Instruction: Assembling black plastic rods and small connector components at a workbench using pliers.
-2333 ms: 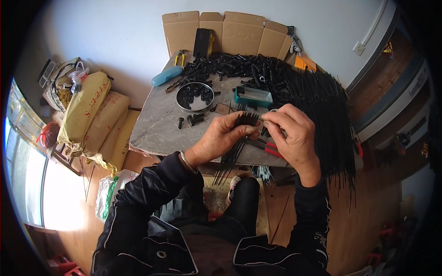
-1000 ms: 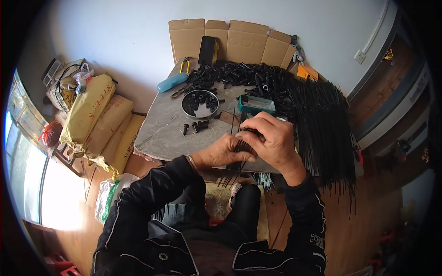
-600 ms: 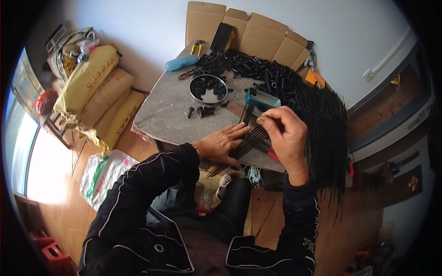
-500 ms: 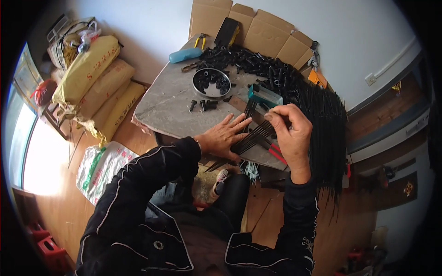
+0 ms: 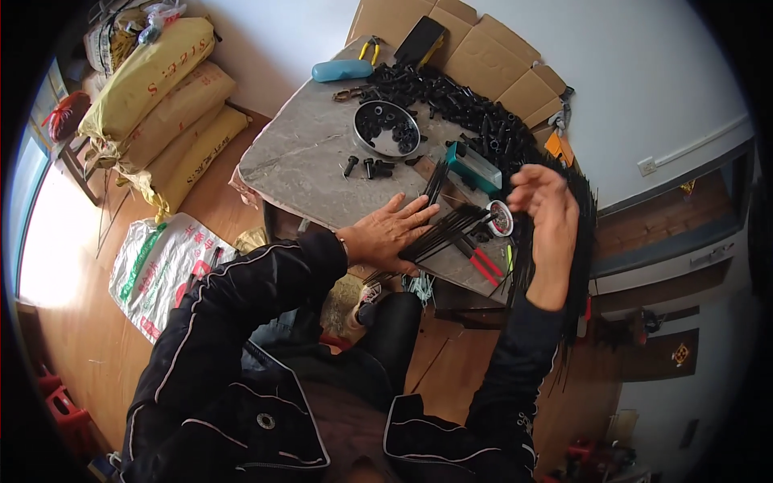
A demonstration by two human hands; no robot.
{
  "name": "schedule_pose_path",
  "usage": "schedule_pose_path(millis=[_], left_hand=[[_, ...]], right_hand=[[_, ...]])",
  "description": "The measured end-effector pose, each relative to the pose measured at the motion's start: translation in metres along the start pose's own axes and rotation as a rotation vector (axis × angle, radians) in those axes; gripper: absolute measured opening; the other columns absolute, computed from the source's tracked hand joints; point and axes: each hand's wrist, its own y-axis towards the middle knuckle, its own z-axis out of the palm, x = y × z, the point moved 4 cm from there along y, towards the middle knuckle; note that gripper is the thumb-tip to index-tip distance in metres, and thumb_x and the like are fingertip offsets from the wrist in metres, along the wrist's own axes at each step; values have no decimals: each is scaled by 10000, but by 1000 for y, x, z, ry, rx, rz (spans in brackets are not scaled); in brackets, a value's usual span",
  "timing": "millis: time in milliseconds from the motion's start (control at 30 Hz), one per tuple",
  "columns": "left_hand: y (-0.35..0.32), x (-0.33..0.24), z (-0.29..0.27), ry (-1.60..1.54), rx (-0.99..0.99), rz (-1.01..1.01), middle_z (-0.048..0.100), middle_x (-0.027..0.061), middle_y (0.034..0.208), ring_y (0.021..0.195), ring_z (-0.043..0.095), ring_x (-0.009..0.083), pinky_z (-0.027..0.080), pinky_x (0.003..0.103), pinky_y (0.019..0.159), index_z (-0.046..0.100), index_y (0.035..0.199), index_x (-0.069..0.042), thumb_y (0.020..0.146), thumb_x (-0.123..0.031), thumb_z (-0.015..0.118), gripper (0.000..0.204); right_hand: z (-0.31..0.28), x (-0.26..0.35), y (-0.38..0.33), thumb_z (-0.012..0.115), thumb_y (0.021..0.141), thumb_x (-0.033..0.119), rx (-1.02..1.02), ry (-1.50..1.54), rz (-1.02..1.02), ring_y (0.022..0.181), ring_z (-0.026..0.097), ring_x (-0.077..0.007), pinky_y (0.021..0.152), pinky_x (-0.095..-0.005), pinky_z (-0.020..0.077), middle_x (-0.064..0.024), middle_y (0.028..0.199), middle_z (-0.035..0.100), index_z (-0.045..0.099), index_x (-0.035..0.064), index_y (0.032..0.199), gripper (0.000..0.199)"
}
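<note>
My left hand (image 5: 385, 235) lies flat with its fingers spread at the table's near edge. Its fingertips and thumb touch a fanned row of thin black rods (image 5: 452, 231). More black rods (image 5: 436, 183) stick out past its fingers. Up to the right, my right hand (image 5: 547, 201) is raised, its fingers loosely bent and apart, somewhat blurred; I see nothing in it. Just left of that hand is a small round white-rimmed container (image 5: 500, 218) with reddish contents. Red-handled pliers (image 5: 485, 266) rest beside the rods, partly covered by them.
A metal bowl (image 5: 412, 145) of black parts, a few loose black bolts (image 5: 370, 168) and a teal box (image 5: 475, 167) are on the grey table (image 5: 294, 165). Behind lie a heap of black parts (image 5: 435, 97), a blue case (image 5: 342, 71) and cardboard (image 5: 491, 56). Stacked sacks (image 5: 177, 105) stand left.
My right hand has left the rods, moving up and right, its pinch loosened. The round container now shows. My left hand stays on the rods; the whole view has shifted slightly.
</note>
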Motion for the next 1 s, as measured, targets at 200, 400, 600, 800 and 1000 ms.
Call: schedule_pose_path(millis=[200, 400, 600, 800, 1000], left_hand=[[9, -7, 11, 51, -39, 59, 194, 183, 1542, 1445, 131, 337, 105, 552, 1143, 414, 1390, -35, 807, -638, 541, 848], [4, -1, 11, 88, -5, 3, 199, 153, 1549, 1444, 150, 312, 123, 563, 1134, 428, 1407, -118, 799, -670, 533, 828], [15, -4, 8, 71, 33, 63, 174, 112, 1563, 1451, 113, 313, 93, 581, 1138, 405, 1420, -138, 792, -669, 544, 834], [18, -3, 11, 29, 58, 42, 173, 99, 1564, 1458, 85, 308, 69, 582, 1143, 408, 1420, -159, 781, -675, 555, 834], [18, -4, 11, -22, 15, 80, 187, 181, 1543, 1448, 122, 332, 135, 504, 1159, 433, 1371, -55, 779, -657, 570, 855]], right_hand=[[-60, -195, 18, 605, 883, 212, -166, -641, 341, 625, 548, -50, 541, -225, 442, -8, 768, 660, 690, 19, 956, 223], [18, -198, 43, 560, 886, 356, -93, -1072, 316, 902, 630, -368, 773, -437, 481, -173, 912, 677, 676, 66, 950, 319], [-16, -202, 43, 596, 846, 296, -216, -918, 316, 835, 662, -342, 713, -386, 494, -169, 840, 683, 684, 31, 896, 284], [-50, -159, 16, 587, 866, 233, -524, -954, 99, 735, 664, -237, 691, -328, 483, -121, 778, 689, 686, 18, 918, 242], [-58, -182, 1, 630, 866, 266, -282, -846, 464, 648, 601, -139, 634, -287, 463, -47, 695, 659, 683, 1, 893, 271]])
